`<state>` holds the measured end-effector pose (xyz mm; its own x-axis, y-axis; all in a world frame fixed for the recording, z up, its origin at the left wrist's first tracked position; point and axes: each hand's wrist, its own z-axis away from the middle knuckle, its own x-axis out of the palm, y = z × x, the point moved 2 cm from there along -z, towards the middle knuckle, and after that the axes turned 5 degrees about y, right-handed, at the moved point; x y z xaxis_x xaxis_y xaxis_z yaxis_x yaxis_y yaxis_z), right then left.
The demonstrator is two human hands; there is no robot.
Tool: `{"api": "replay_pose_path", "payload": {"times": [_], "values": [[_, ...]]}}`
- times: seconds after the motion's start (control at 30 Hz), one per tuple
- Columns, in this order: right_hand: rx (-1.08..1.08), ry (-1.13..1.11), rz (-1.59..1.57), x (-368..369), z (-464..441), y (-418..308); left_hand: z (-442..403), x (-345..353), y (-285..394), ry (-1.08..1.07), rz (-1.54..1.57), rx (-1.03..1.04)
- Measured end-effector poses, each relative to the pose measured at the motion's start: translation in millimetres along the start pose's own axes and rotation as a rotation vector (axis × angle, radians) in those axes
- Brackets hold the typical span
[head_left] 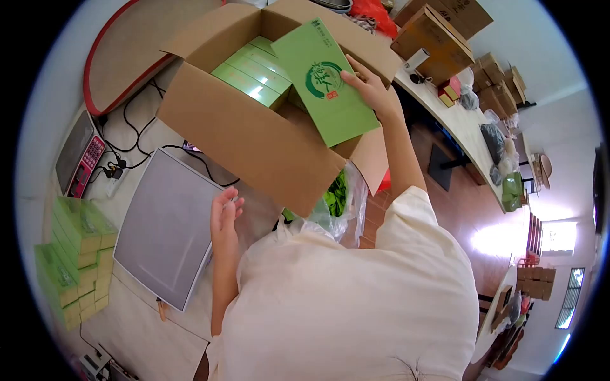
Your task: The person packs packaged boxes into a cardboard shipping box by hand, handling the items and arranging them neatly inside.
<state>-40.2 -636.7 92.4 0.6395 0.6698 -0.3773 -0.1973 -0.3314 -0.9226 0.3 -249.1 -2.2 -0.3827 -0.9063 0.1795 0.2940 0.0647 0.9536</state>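
Observation:
My right hand (375,92) grips the right edge of a flat green gift box (325,86) with dark green lettering and a small red mark. The box is tilted over the right part of an open cardboard carton (248,136). Inside the carton, several green boxes (251,70) stand packed side by side on the left. My left hand (226,213) is raised below the carton, by the right edge of a grey flat panel (166,222). Its fingers are loosely bent and apart, with nothing in them.
Stacks of green boxes (76,254) stand at the lower left, near a scale with a pink keypad (89,166). Black cables (136,127) cross the table. Below the carton hangs a clear bag with green contents (337,197). Another table (445,108) holds cartons and bags.

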Motion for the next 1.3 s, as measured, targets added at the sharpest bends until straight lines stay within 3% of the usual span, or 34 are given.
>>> {"api": "replay_pose_path", "payload": {"times": [0.2,0.23,0.33,0.6,0.67,0.7,0.8,0.87,0.97,1.03,1.1,1.17,1.2,1.27,1.3], "values": [[-0.294,-0.014,0.665,7,-48,37,14,-27,-27,0.139,0.017,-0.099],[-0.308,-0.021,0.658,14,-52,37,16,-29,-27,0.165,0.004,-0.11],[-0.138,-0.189,1.109,33,-61,49,20,-39,-35,0.23,0.035,-0.115],[-0.124,-0.125,1.169,53,-69,118,19,-47,-37,0.305,0.041,-0.134],[-0.238,-0.151,1.164,49,-59,156,14,-45,-41,0.273,0.044,-0.129],[-0.327,-0.046,1.182,50,-54,185,12,-43,-43,0.27,0.044,-0.141],[-0.241,-0.137,1.124,65,-53,205,8,-34,-35,0.242,0.028,-0.162],[-0.415,-0.237,1.489,84,-60,216,10,-30,-33,0.21,0.01,-0.168],[-0.285,-0.135,1.609,121,-59,236,9,-31,-30,0.204,-0.041,-0.137],[-0.268,-0.115,1.544,131,-62,235,14,-35,-27,0.174,-0.018,-0.122],[-0.086,-0.102,1.504,130,-58,214,20,-47,-34,0.221,0.016,-0.126],[-0.22,0.023,1.418,137,-56,172,27,-61,-44,0.303,0.07,-0.127],[-0.272,-0.019,1.411,151,-51,140,30,-67,-49,0.303,0.086,-0.131],[-0.466,0.059,0.65,162,-29,58,36,-75,-59,0.346,0.121,-0.153],[-0.475,0.027,0.428,174,-6,9,36,-77,-62,0.337,0.158,-0.165]]}}
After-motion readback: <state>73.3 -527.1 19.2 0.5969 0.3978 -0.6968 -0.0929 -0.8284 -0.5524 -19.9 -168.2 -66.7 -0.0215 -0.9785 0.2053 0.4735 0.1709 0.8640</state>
